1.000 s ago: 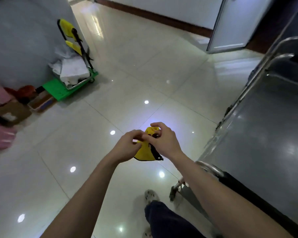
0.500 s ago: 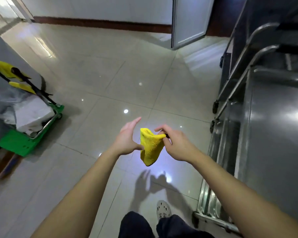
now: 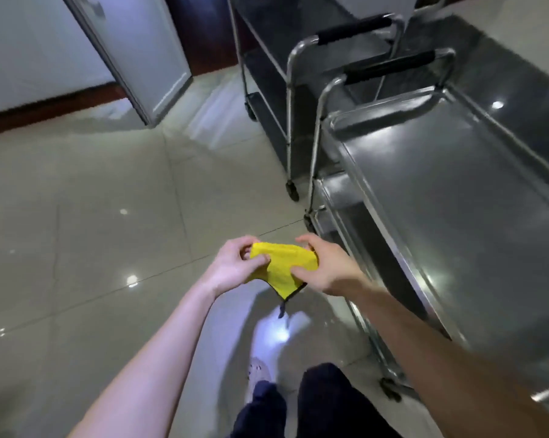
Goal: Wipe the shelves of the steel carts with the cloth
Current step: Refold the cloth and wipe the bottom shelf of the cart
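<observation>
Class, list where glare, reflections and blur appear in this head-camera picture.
Head view: a bright glare patch on the glossy beige tiled floor beneath the yellow dark-edged cloth; light spots reflect off the top shelf of the nearest steel cart; corners look soft.

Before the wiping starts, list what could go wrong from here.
1. The cloth is bunched between the left hand and right hand, above the floor; a slip would likely drop it there.
2. The cart stands on casters on that glossy floor, so a firm wipe may roll it.
3. The cloth's dark loop dangles and could snag on the shelf's raised rim.
</observation>
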`<control>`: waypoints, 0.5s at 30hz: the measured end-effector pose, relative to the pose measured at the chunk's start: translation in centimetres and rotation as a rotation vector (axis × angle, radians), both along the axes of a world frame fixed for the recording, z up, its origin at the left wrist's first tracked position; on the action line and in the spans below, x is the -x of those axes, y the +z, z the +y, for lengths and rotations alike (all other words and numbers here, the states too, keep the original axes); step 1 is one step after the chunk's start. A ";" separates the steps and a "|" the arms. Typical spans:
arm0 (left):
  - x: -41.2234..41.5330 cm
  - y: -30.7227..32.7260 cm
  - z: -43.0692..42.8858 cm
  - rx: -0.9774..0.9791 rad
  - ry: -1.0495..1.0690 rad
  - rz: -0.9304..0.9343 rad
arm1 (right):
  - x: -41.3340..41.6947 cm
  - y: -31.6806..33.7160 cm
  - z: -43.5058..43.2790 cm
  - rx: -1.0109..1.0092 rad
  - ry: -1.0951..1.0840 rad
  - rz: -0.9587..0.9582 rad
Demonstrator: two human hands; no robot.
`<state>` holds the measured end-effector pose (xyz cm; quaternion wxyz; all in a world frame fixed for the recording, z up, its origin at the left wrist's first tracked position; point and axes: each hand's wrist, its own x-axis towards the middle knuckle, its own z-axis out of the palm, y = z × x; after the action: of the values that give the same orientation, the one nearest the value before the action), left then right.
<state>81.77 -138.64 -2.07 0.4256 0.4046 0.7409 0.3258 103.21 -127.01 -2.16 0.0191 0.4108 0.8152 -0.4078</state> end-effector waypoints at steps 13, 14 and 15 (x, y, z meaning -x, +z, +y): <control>7.6 -2.5 20.8 0.108 -0.653 0.069 | 6.4 -5.5 10.1 -0.118 -0.292 0.124; 8.1 -3.3 22.0 0.137 -0.644 -0.001 | 6.7 -6.1 10.6 -0.160 -0.315 0.139; 8.7 -4.2 23.1 0.176 -0.638 -0.063 | 7.0 -6.7 11.0 -0.207 -0.314 0.152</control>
<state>73.08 -115.57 -6.25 0.5623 0.5674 0.5887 0.1233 96.20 -116.05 -8.89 -0.1484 0.5007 0.7779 -0.3496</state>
